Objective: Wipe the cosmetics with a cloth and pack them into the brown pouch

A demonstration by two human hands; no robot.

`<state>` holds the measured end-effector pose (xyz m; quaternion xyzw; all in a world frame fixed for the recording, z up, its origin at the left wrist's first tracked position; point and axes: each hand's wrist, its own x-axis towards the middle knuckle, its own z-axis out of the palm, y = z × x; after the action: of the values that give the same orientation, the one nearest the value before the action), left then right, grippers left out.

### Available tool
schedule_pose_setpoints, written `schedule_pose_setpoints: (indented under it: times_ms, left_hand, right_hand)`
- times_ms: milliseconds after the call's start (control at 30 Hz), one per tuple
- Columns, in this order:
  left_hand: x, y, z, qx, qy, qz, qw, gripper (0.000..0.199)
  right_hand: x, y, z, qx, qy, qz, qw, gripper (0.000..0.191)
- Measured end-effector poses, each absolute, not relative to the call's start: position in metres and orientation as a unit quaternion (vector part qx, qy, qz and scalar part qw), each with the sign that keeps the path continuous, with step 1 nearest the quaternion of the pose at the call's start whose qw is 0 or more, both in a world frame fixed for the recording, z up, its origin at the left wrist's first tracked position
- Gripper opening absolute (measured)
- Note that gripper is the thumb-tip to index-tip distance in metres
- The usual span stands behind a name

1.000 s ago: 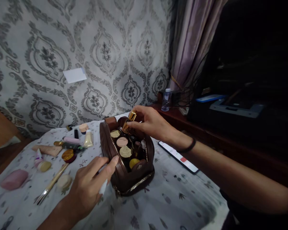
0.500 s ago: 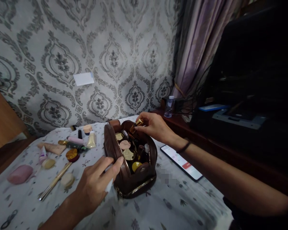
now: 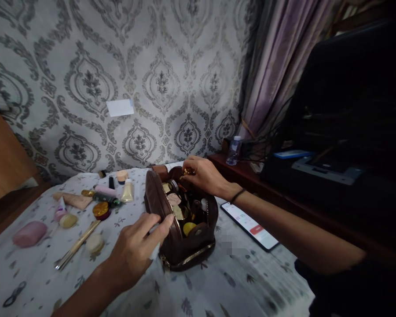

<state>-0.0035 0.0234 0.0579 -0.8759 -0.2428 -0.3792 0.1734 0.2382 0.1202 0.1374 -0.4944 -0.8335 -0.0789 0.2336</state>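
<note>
A brown makeup bag (image 3: 156, 198) stands unzipped on the patterned cloth. My left hand (image 3: 135, 242) grips its near left side, thumb at the zip edge. Something pale, perhaps tissue, shows beneath that hand. Over the far end of the opening, my right hand (image 3: 206, 176) pinches a small shiny gold item (image 3: 188, 171); fingers hide most of it, so its kind is unclear. Inside the bag are several round gold-toned lids, a round pink piece (image 3: 174, 199) and a round yellow piece (image 3: 189, 228).
Left of the bag lie a cream tube (image 3: 127, 191), an amber jar (image 3: 101, 210), makeup brushes (image 3: 77, 246), a round pale puff (image 3: 94, 243) and a pink sponge (image 3: 29, 234). A phone (image 3: 251, 226) lies to the right. A clear bottle (image 3: 233, 151) stands on the dark red ledge.
My right hand has shifted slightly left and lower over the bag with the gold item, which is now more covered by the fingers. The left hand keeps its grip; the view has turned slightly.
</note>
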Motion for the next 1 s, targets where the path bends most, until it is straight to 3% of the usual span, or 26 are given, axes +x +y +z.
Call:
schedule_pose_setpoints:
  times_ms: [333, 1000]
  left_hand:
    - [-0.003, 0.024, 0.056, -0.872, -0.246, -0.382, 0.183, 0.041]
    - [-0.004, 0.024, 0.057, -0.874, -0.244, -0.369, 0.201, 0.062]
  right_hand:
    - [0.221, 0.127, 0.142, -0.490, -0.849, -0.183, 0.069, 0.018]
    - [0.199, 0.154, 0.130, -0.400, -0.874, -0.265, -0.082, 0.025]
